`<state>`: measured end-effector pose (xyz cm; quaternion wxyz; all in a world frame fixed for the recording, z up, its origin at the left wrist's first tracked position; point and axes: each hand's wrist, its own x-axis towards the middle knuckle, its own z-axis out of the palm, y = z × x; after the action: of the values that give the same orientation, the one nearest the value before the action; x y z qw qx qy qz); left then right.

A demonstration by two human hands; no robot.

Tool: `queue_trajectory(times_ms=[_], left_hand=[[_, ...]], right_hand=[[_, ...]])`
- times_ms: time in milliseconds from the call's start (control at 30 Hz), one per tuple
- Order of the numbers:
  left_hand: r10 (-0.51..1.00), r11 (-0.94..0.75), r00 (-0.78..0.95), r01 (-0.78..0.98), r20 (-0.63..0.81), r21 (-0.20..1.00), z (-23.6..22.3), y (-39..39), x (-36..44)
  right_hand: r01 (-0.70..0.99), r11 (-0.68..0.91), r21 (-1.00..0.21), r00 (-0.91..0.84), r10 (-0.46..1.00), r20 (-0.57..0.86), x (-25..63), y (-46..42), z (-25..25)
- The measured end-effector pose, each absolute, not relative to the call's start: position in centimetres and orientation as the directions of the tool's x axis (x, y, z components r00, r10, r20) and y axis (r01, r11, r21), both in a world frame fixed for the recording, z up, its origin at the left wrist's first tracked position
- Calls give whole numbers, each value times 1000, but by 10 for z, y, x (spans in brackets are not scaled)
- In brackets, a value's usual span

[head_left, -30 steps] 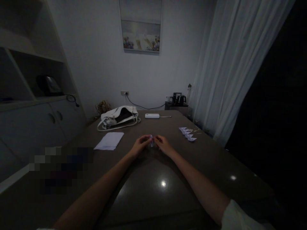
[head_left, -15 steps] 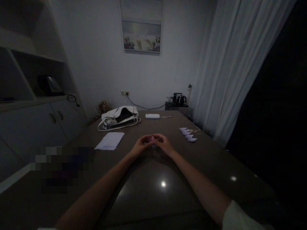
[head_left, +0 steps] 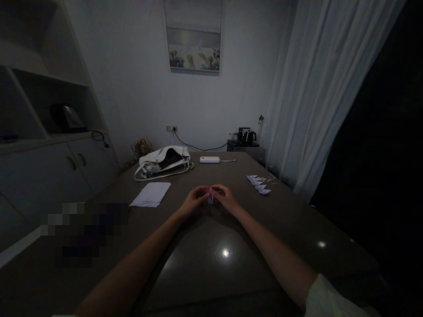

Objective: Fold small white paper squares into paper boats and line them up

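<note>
Both my hands meet over the middle of the table, pinching a small piece of folded white paper (head_left: 210, 199) between them. My left hand (head_left: 194, 199) grips it from the left, and my right hand (head_left: 226, 197) from the right, with the fingertips nearly touching. Much of the paper is hidden behind the fingers; its lower layered edges show beneath the thumbs. To the left lies a stack of white paper sheets (head_left: 152, 194). On the right, several folded white paper boats (head_left: 259, 185) stand in a row.
A white handbag (head_left: 165, 160) sits at the table's far left. A white power bank (head_left: 209, 160) with a short cable lies near the far edge. Small pale scraps (head_left: 266, 179) are scattered beside the boats. The brown table (head_left: 198, 273) shows glossy reflections.
The fingers have shifted slightly around the folded paper, and its lower layers show a little more spread. Everything else stays in place apart from a slight camera shift.
</note>
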<state>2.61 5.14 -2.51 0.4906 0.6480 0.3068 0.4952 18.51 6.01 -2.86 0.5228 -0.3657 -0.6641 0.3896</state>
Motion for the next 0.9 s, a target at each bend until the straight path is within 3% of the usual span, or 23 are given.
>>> queue_trajectory(times_ms=[900], left_hand=[[916, -247, 296, -114, 270, 962, -27, 53, 24]], right_hand=[[94, 457, -884, -184, 881, 436, 188, 64, -30]])
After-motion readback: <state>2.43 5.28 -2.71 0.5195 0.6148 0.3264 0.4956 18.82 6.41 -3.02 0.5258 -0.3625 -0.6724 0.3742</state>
